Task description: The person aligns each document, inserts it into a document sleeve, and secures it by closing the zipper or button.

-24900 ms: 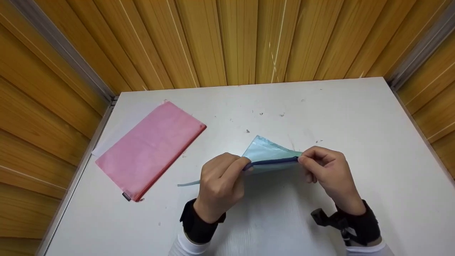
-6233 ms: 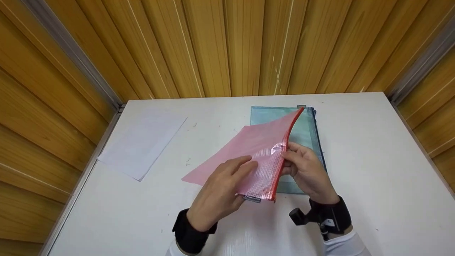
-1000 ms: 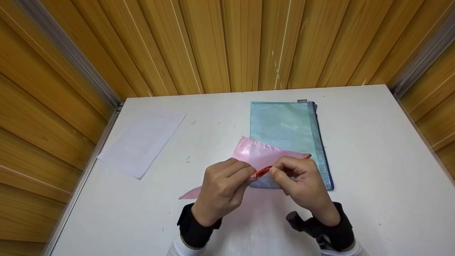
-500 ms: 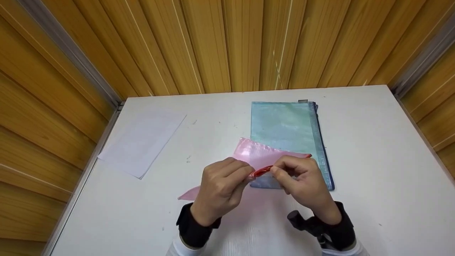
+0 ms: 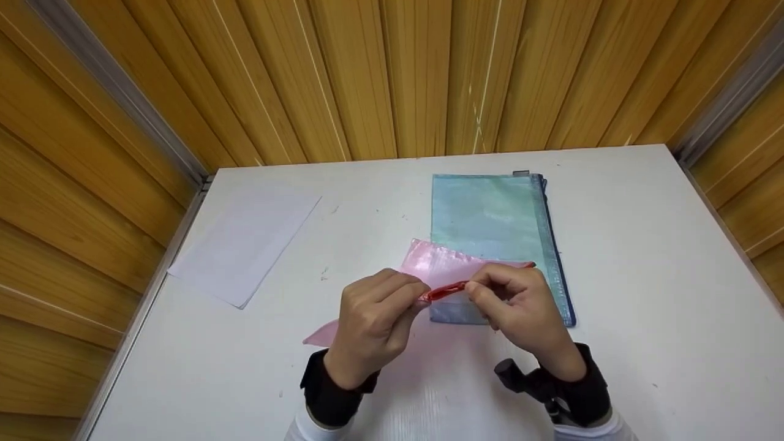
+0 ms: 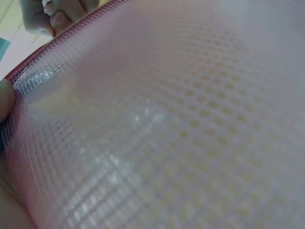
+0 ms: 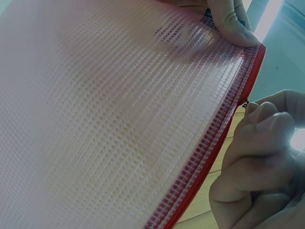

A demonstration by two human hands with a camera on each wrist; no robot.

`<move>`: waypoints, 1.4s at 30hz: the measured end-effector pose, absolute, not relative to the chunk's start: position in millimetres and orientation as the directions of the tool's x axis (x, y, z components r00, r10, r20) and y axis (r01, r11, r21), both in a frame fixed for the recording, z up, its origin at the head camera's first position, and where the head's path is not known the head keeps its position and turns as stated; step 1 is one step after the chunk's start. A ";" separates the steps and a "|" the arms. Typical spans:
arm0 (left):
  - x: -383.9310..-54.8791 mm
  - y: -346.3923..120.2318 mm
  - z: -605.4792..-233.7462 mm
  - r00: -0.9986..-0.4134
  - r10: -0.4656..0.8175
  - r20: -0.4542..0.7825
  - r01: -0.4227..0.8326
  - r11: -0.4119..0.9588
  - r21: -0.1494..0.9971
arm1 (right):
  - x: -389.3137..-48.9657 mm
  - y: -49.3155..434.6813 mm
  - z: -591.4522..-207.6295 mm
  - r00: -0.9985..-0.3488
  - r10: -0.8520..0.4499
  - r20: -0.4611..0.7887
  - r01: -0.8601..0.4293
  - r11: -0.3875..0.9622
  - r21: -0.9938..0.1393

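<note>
Head view, at the left hand (image 5: 375,321): curled inward, thumb and fingers pinching the pink pouch (image 5: 422,260) by its red zip (image 5: 446,291), close to one end. At the right hand (image 5: 520,309): curled likewise, thumb against index finger, pinching at the same zip a short way along; in the right wrist view, seen with fingertips at a small zip pull (image 7: 245,103).

Counted up: two hands, two pouches (one pink, one teal pouch (image 5: 484,214)), two black wrist straps (image 5: 334,392), one pile of white paper (image 5: 248,245) with sheets too closely laid to number.

Held up over the table (image 5: 661,257), well short of the far edge and around midway between left and right edges, partly covering the near left part of the teal pouch: the pink one. Translucent and pale, gridded with fine mesh, glossy where light strikes, brighter red along the zip. Bent between the two grips, with one corner poking out past the left hand and another pointing toward the far edge. How far zipped, cannot tell.

Lying flat right of the table's middle, navy zip (image 5: 554,245) toward the right edge: the teal pouch. Laid near the far left corner, reaching the left edge: the paper.
</note>
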State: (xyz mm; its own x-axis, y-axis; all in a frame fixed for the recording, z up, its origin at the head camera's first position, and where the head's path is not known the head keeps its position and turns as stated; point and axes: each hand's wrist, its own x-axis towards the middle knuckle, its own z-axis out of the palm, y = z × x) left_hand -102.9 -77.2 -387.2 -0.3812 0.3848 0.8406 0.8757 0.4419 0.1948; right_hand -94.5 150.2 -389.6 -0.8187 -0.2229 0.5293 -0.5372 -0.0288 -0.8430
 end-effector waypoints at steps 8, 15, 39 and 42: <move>-103.4 -78.7 -386.7 -0.381 0.375 0.845 0.874 0.443 0.198 | -95.2 150.1 -389.0 -0.811 -0.227 0.540 -0.548 -0.029 -0.836; -105.4 -78.5 -386.8 -0.361 0.355 0.862 0.876 0.445 0.184 | -96.4 150.8 -388.9 -0.823 -0.222 0.523 -0.532 -0.025 -0.847; -106.3 -80.2 -386.1 -0.333 0.318 0.888 0.885 0.429 0.178 | -97.8 152.0 -390.1 -0.833 -0.231 0.502 -0.509 -0.035 -0.860; -106.1 -81.6 -385.8 -0.337 0.297 0.893 0.882 0.431 0.190 | -98.3 153.2 -391.1 -0.848 -0.211 0.486 -0.494 -0.017 -0.869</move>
State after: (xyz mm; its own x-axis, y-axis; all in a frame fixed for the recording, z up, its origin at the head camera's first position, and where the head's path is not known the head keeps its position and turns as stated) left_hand -106.1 -81.6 -385.8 -0.3372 0.2968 0.8934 0.8820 0.4315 0.1896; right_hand -98.3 153.2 -391.1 -0.8481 -0.2114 0.4858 -0.4937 -0.0171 -0.8694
